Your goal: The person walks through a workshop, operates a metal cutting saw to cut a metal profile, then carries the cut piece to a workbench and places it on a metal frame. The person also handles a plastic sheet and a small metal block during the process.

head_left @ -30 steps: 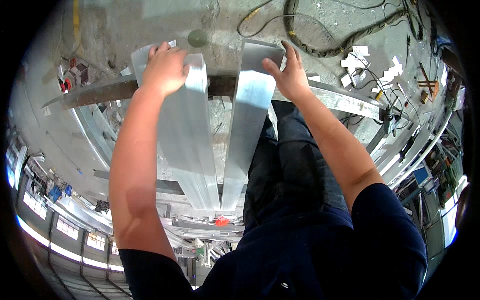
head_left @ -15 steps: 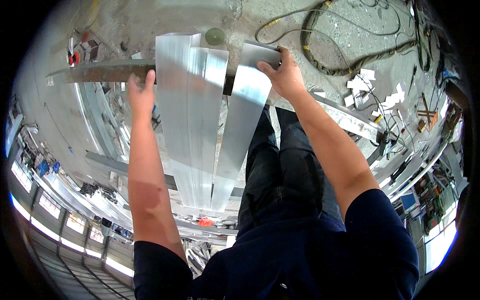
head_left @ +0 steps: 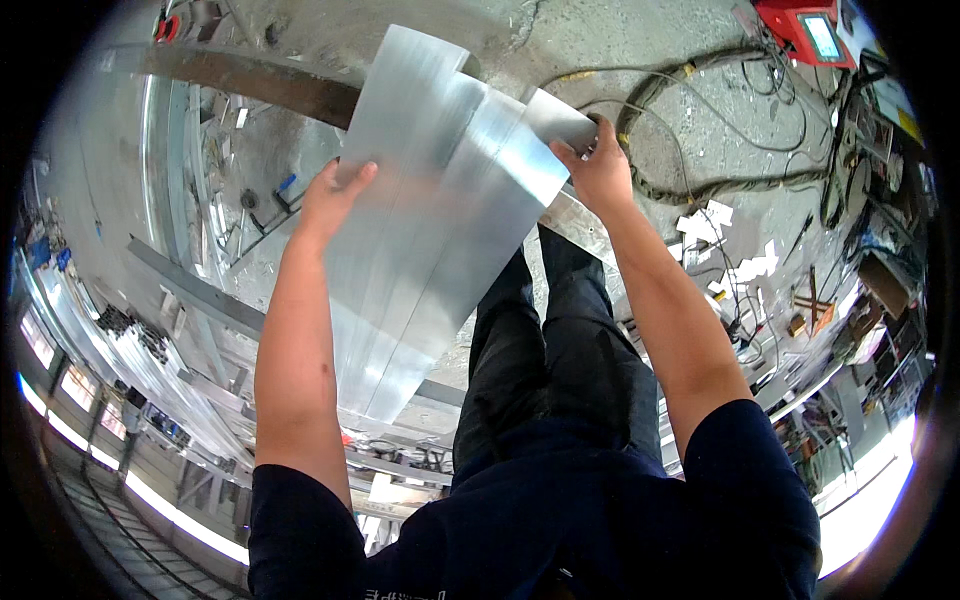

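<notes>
Several metal bars [head_left: 425,205] are lying between a half-curled left hand [head_left: 325,208], whose hold I cannot tell, and a right hand [head_left: 602,180] gripping one end, where uneven pushing could be splaying them

Small pale lettering [head_left: 405,594] stands on the dark blue shirt [head_left: 600,500], nearer the body than the left hand [head_left: 335,200], too partial to read. Beyond the right hand [head_left: 605,178], a red device [head_left: 783,24] has a lit screen [head_left: 823,37], illegible.
</notes>
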A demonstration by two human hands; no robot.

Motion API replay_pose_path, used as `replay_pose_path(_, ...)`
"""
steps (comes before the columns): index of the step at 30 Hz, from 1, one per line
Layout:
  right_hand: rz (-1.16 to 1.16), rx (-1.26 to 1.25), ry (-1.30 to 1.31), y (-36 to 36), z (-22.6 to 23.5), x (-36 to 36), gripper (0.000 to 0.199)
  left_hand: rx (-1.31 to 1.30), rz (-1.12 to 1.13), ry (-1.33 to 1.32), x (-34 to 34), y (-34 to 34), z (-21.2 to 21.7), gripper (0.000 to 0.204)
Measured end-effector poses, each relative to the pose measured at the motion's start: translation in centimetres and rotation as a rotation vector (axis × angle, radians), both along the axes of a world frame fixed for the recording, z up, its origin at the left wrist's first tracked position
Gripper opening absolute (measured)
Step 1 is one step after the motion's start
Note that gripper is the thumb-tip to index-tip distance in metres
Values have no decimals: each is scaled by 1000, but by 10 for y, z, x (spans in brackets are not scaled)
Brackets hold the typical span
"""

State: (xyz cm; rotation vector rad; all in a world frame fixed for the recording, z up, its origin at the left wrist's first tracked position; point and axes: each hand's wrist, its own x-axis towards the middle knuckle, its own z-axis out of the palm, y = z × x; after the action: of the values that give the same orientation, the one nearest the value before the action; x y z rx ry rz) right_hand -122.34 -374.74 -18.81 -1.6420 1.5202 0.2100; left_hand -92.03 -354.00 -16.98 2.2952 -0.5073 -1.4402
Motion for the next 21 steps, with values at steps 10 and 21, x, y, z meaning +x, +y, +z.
replay_pose_path(10,120,-88,29,-3,-3,-1,76,218,-191,-380,-16,6,-14,94)
replay_pose_path(21,457,-286,119,8,38,13,87,5,-58,-646,-146,139,47,84)
